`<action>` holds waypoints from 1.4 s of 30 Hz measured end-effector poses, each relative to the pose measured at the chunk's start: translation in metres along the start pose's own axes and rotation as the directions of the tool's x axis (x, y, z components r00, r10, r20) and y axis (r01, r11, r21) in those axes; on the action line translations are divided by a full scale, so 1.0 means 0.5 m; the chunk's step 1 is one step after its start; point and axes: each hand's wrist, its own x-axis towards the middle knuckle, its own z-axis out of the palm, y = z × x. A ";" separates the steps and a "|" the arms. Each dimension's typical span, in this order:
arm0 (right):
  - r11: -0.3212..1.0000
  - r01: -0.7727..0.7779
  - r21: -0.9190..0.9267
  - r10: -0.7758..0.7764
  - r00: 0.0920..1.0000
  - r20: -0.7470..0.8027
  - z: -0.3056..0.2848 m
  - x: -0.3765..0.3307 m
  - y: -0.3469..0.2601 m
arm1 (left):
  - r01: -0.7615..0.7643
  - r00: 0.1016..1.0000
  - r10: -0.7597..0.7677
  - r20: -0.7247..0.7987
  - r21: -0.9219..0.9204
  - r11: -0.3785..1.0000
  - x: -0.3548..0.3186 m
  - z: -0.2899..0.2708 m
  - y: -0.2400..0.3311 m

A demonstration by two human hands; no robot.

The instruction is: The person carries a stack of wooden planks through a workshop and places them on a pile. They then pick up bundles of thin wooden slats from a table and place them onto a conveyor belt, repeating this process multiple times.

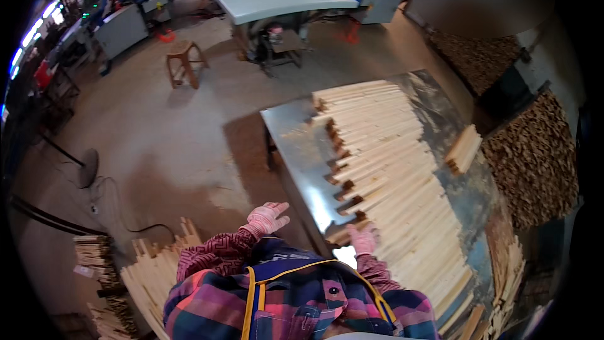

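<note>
Plaid shirt (217,296) fills the near edge of your view, under an apron (286,255) with yellow trim. Ahead, the wooden strips (390,164) lie side by side across the metal table (302,151), their left ends uneven. Your right hand (363,239) is at the nearest left ends; you can't tell whether its fingers have closed on one. Your left hand (267,219) is off the table's edge, fingers apart, holding nothing. You seem to be at the handling or arranging step; the next move probably calls for a secure hold on a strip end, with the neighbours left undisturbed. Count two gloved hands, one metal table, one stool (182,56) and one small bundle (464,150) apart on the right; the strips overlap too closely to number.
</note>
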 end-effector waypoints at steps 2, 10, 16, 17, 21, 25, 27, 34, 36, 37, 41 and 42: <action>0.992 0.041 0.116 -0.039 0.999 -0.024 -0.002 0.021 -0.032 | 0.251 0.968 -0.251 -0.002 -0.029 0.968 -0.040 -0.080 -0.081; 0.919 0.332 0.214 -0.274 0.926 -0.260 -0.108 0.090 -0.243 | 0.390 0.906 -0.422 -0.041 -0.309 0.867 -0.109 -0.090 -0.296; 0.789 0.008 0.615 -0.050 0.997 0.053 -0.028 0.099 -0.461 | 0.403 0.912 -0.361 0.195 -0.259 0.878 -0.011 -0.228 -0.379; 0.757 -0.023 0.653 -0.037 0.996 0.079 -0.020 0.114 -0.497 | 0.343 0.938 -0.320 0.131 -0.236 0.909 0.029 -0.255 -0.406; 0.646 -0.100 0.757 0.108 0.993 0.039 0.024 0.194 -0.587 | 0.313 0.940 -0.313 0.136 0.022 0.950 0.196 -0.411 -0.415; 0.598 -0.244 0.763 0.391 0.920 -0.011 0.005 0.247 -0.626 | 0.117 0.976 -0.119 0.184 0.022 0.993 0.363 -0.522 -0.468; 0.539 -0.261 0.801 0.481 0.876 -0.038 0.010 0.257 -0.602 | 0.095 0.963 -0.127 0.237 0.143 0.985 0.451 -0.585 -0.424; 0.420 -0.524 0.741 0.766 0.642 0.020 -0.053 0.213 -0.693 | -0.305 0.817 0.147 0.557 0.201 0.931 0.701 -0.647 -0.397; 0.387 -0.569 0.725 0.813 0.582 0.023 -0.049 0.225 -0.706 | -0.383 0.790 0.195 0.581 0.220 0.897 0.765 -0.654 -0.405; 0.352 -0.532 0.770 0.838 0.546 -0.005 0.007 0.248 -0.691 | -0.450 0.758 0.234 0.609 0.228 0.863 0.803 -0.679 -0.388; 0.142 -0.565 0.813 0.960 0.280 0.028 0.008 0.295 -0.733 | -0.522 0.702 0.295 0.648 0.188 0.832 0.936 -0.766 -0.368; 0.131 -0.567 0.813 0.974 0.225 0.000 0.017 0.299 -0.735 | -0.512 0.695 0.303 0.652 0.153 0.846 0.974 -0.773 -0.368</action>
